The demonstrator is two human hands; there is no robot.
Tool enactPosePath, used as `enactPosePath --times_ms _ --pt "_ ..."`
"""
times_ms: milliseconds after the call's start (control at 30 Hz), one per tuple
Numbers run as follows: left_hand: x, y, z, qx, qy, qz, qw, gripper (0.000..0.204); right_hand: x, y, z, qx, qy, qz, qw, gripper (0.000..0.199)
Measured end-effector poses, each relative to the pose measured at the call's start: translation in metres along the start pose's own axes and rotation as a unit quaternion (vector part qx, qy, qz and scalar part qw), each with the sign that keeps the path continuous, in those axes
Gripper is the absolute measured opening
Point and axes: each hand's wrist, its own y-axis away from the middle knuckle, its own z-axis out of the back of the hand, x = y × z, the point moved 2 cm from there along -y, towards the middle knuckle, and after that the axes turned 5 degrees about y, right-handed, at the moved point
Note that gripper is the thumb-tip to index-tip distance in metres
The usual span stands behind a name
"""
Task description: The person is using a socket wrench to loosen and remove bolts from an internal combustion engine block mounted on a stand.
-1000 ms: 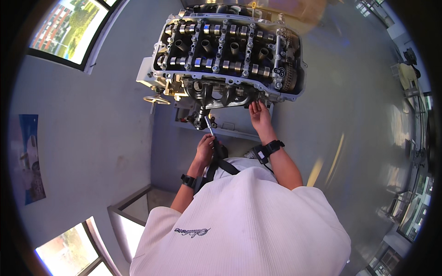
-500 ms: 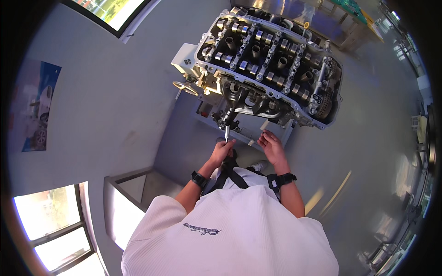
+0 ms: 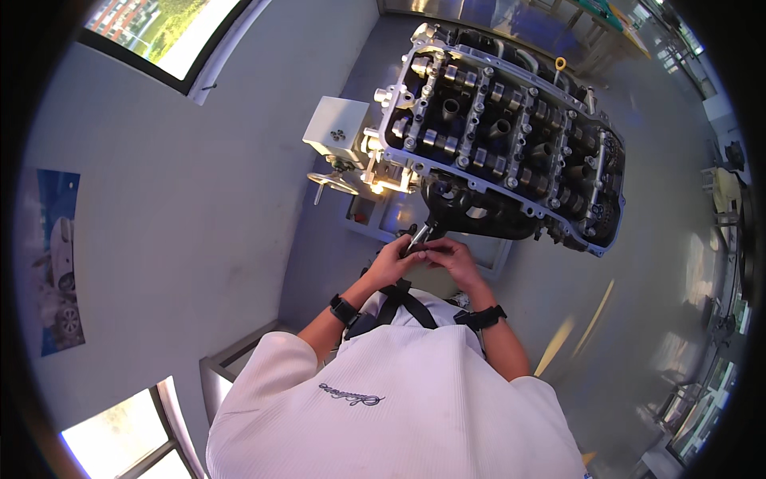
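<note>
In front of my body, my left hand (image 3: 391,262) is closed around a socket wrench (image 3: 420,236). Its shiny straight shaft points up and away toward the underside of an engine (image 3: 511,172). My right hand (image 3: 455,262) meets the left one, its fingertips pinched together beside the tool. Whatever those fingertips hold, if anything, is hidden. The engine's top is uncovered, with camshafts and round tubes showing, and a dark manifold (image 3: 479,215) hangs on its near side just beyond my hands. Whether the tool's tip touches the engine I cannot tell.
A white box (image 3: 336,132) and a handwheel (image 3: 333,184) belong to the stand at the engine's left. The stand's frame (image 3: 500,259) runs below. A grey wall (image 3: 207,160) rises on the left. A table (image 3: 590,32) stands far back.
My right hand has moved left to meet my left hand, its fingers closing. The tool has tilted to the right. The view has shifted, so the engine sits lower and further right.
</note>
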Motion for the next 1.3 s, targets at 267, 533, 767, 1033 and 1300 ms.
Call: enactPosePath --times_ms 267,533,767,1033,1300 --pt "0.017 -0.059 0.180 0.058 0.170 0.081 0.980 0.028 0.017 -0.135 -0.114 -0.115 0.075 0.078 0.987 0.017" --pt "0.033 -0.112 0.241 0.062 0.233 0.134 0.961 0.022 0.045 -0.170 -0.123 -0.083 0.126 0.100 0.983 0.024" --pt "0.056 -0.162 0.344 -0.193 0.184 0.051 0.962 0.019 0.005 -0.115 -0.079 -0.214 0.004 0.063 0.975 0.027" --pt "0.050 -0.203 0.381 -0.299 0.034 0.045 0.953 0.027 -0.043 -0.058 -0.042 -0.341 -0.009 0.002 0.940 0.026" --pt "0.061 -0.209 0.373 -0.317 -0.025 0.020 0.948 0.025 -0.049 -0.060 -0.046 -0.338 -0.004 -0.019 0.941 0.025"
